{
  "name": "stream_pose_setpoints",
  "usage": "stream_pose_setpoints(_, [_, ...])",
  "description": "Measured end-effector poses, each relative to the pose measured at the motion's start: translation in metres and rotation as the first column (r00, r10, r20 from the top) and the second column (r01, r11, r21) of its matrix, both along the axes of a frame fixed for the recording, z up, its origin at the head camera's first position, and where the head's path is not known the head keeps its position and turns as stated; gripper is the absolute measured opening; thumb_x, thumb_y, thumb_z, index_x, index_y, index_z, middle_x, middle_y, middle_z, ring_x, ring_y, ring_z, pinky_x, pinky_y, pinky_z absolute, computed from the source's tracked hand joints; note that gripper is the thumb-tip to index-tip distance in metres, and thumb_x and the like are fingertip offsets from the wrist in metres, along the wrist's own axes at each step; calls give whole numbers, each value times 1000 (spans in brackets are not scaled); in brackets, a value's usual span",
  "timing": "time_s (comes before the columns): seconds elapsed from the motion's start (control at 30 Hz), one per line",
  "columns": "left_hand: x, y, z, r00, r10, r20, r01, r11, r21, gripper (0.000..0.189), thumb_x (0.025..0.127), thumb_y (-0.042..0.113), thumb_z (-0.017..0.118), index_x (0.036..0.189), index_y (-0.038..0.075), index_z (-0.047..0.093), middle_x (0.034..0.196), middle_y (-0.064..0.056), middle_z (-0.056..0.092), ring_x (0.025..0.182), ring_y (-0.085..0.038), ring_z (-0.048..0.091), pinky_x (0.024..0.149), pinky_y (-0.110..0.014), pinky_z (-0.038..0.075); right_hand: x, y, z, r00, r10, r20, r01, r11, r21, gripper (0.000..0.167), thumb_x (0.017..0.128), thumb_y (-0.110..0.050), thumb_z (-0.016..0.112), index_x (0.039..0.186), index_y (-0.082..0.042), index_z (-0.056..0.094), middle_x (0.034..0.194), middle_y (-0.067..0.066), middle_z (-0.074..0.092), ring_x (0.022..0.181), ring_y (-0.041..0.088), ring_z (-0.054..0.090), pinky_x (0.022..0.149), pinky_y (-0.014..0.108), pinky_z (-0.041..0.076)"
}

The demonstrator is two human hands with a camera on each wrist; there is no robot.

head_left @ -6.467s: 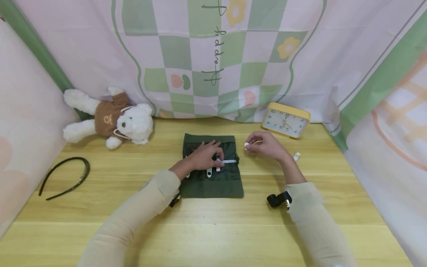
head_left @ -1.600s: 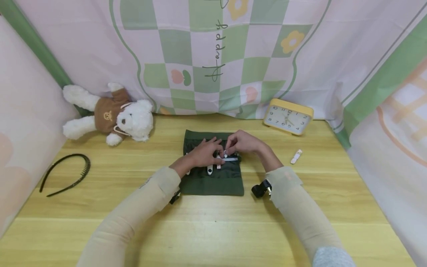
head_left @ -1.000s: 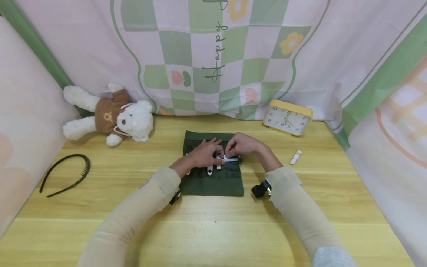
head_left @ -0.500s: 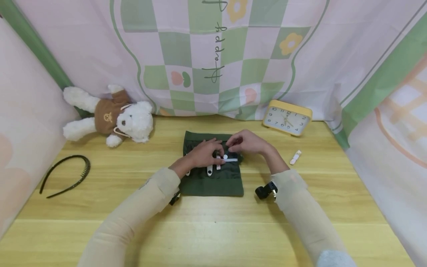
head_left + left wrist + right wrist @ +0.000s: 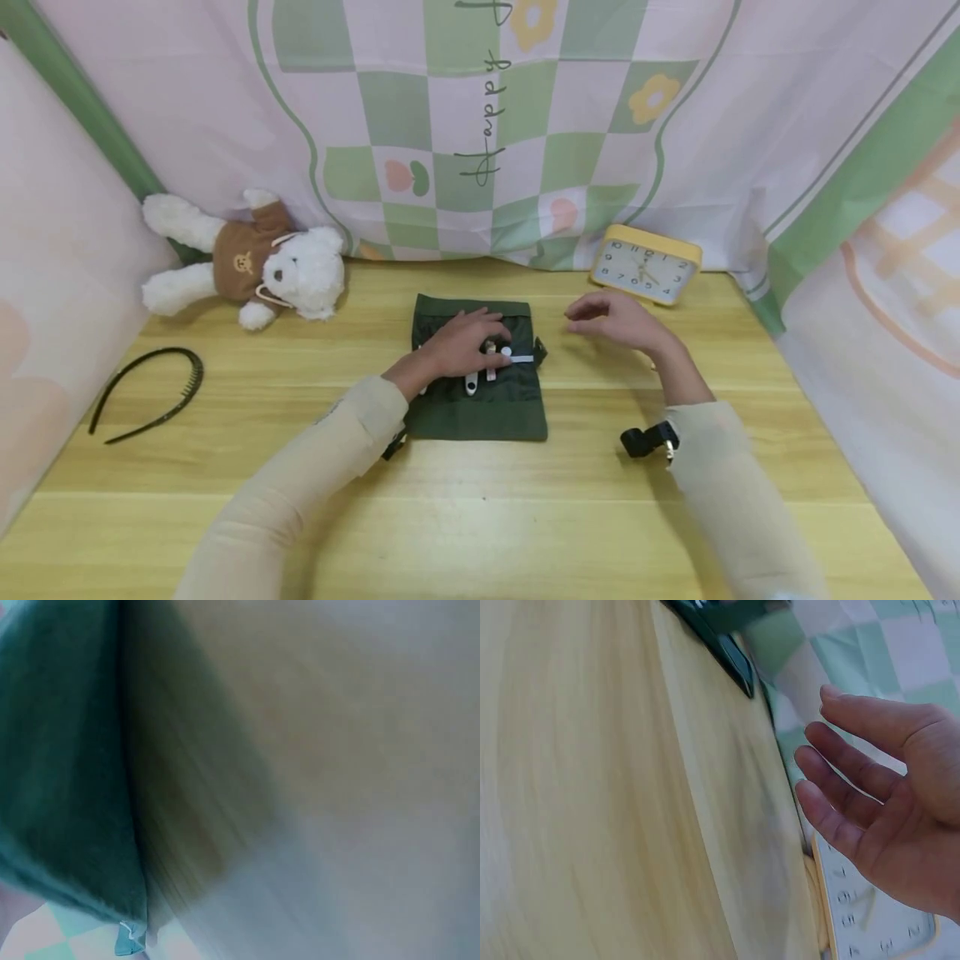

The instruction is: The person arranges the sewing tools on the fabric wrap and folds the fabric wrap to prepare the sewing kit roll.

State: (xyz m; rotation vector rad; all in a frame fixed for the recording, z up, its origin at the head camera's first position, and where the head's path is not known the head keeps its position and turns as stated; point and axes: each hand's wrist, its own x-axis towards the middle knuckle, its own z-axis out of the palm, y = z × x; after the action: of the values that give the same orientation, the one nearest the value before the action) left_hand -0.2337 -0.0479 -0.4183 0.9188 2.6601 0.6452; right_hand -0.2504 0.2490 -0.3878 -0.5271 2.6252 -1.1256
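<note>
A dark green fabric pouch [image 5: 480, 421] lies spread on the wooden table, a white elastic band [image 5: 522, 359] running across its right part. My left hand [image 5: 457, 344] rests on the pouch with fingers spread, its thumb touching the band's left end. Tucked at the band is a small white round-topped item [image 5: 507, 352], its kind too small to tell. Left of it lie a narrow pinkish-white piece [image 5: 491, 372] and a white tool with a black dot [image 5: 471, 383], both partly under the hand. My right hand [image 5: 618, 321] hovers right of the pouch, fingers relaxed, holding nothing.
A yellow-framed clock [image 5: 647, 265] leans at the back right. On the left are a white plush dog [image 5: 300, 271] in a brown top and a black toothed headband [image 5: 197, 375]. A patterned curtain [image 5: 465, 108] closes off the back.
My right hand brought the small white item to the band, let go and drew away to the right, its wrist now over the small pinkish-white piece on the table. My left hand stayed on the pouch.
</note>
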Motion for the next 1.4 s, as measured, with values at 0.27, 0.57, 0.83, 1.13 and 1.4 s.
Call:
stream_pose_setpoints(0.27, [-1, 4, -1, 998, -12, -54, 7, 996, -88, 54, 100, 50, 61, 146, 22, 56, 162, -8, 34, 153, -29, 19, 121, -57, 13, 9, 32, 5, 997, -19, -76, 21, 999, 26, 34, 98, -21, 71, 124, 1, 69, 121, 18, 69, 111, 28, 62, 97, 41, 46])
stream_pose_setpoints(0.57, [1, 6, -2, 996, -17, -92, 3, 989, -151, 59, 101, 56, 54, 151, 25, 50, 164, -7, 30, 154, -28, 16, 121, -57, 10, 16, 64, 7, 992, -128, 3, 127, 991, 35, 51, 97, -33, 71, 134, 1, 62, 131, 21, 63, 120, 30, 57, 92, 26, 46])
stream_pose_setpoints(0.83, [3, 5, -1, 997, -19, -81, 7, 989, -146, 60, 103, 56, 51, 154, 24, 47, 165, -8, 28, 154, -29, 14, 121, -57, 9, 21, 96, 4, 977, -211, -7, 211, 976, 45, 53, 96, -35, 73, 133, 1, 63, 123, 18, 64, 100, 8, 60, 79, 19, 49])
stream_pose_setpoints(1.13, [3, 4, 0, 997, -28, -71, 16, 986, -166, 61, 104, 56, 48, 156, 24, 43, 166, -9, 25, 155, -30, 13, 121, -57, 10, 27, 125, 2, 981, -185, 61, 177, 976, 124, 57, 98, -36, 70, 141, -2, 56, 133, 23, 61, 101, 10, 62, 86, 28, 51])
stream_pose_setpoints(1.4, [3, 6, -2, 998, -36, -41, 29, 986, -165, 60, 104, 56, 48, 156, 25, 43, 167, -9, 22, 155, -30, 12, 121, -58, 10, 31, 131, -2, 983, -166, 78, 152, 976, 156, 56, 94, -33, 75, 138, -3, 59, 134, 21, 62, 104, 22, 62, 86, 33, 48])
